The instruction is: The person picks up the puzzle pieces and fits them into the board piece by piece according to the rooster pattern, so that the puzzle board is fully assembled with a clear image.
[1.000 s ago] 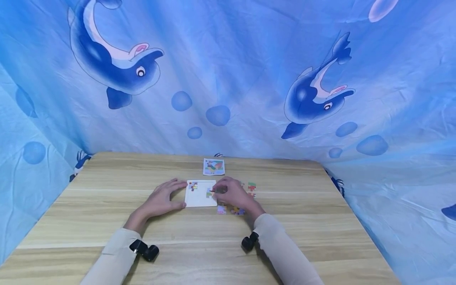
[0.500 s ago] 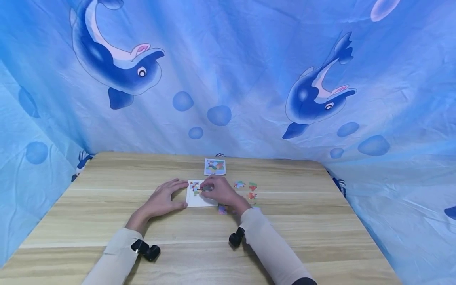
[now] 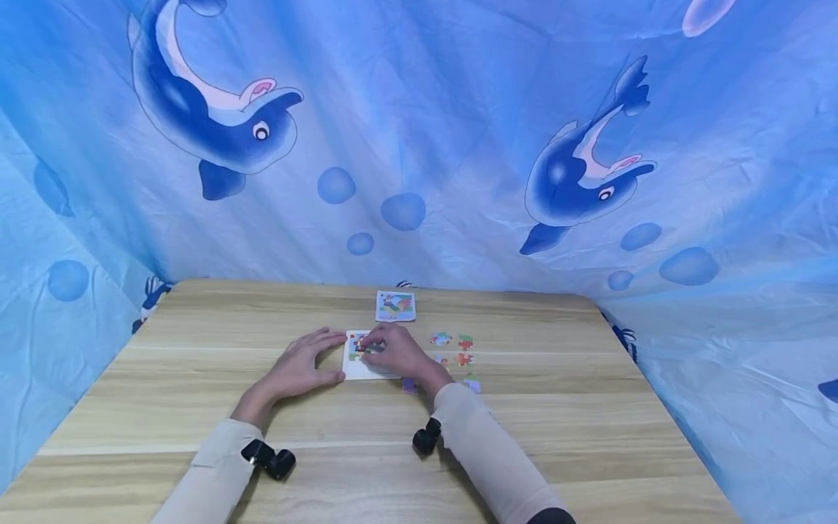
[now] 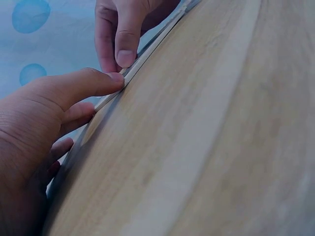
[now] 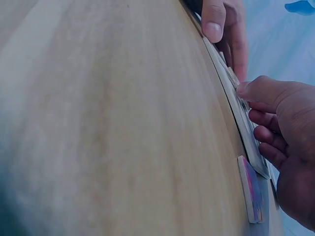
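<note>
Piece [image 3: 357,353] carried leftward across board [image 3: 360,372], pinched by right hand [image 3: 394,351]; board edge touched by left hand [image 3: 294,366], thumb and fingers apart. Fitting apparently begun, not finished.

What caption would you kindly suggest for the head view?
Left hand touching a white board, right hand over it, puzzle pieces alongside.

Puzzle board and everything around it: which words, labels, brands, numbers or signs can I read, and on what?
No text is readable anywhere.
Picture card: print too small to tell any lettering.
Puzzle board and loose jigsaw pieces: no legible marks.
Dolphin-printed cloth: pictures only.
</note>
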`<state>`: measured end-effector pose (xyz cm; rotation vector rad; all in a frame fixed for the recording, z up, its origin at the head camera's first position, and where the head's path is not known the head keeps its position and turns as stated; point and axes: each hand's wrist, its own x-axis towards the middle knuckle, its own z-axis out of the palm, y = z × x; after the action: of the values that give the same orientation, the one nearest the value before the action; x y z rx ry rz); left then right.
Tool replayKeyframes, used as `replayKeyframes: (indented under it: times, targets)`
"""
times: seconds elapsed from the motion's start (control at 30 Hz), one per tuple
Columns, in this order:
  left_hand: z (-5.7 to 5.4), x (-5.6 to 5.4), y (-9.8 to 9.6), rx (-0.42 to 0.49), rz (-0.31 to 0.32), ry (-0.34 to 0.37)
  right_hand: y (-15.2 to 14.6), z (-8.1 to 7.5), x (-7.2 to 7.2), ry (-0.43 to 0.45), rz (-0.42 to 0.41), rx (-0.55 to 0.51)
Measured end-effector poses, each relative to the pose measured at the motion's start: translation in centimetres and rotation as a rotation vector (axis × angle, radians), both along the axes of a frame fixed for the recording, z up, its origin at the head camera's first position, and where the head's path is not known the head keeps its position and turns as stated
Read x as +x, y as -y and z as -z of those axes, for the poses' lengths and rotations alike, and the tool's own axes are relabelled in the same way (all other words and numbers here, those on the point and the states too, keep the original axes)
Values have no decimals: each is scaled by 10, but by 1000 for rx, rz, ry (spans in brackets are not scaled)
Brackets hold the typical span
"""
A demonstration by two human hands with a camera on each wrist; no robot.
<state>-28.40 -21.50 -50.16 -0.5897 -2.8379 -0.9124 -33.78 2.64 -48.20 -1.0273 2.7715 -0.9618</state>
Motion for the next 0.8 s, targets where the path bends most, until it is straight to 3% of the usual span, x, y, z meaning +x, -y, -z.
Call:
replayKeyframes:
  times: [0.5, 0.8]
  targets:
    - [-1, 1, 0, -5, 2, -2, 2, 0, 1, 23, 9, 13]
    - [-2, 0, 0, -3, 3, -1, 4, 0, 0, 41, -15, -44]
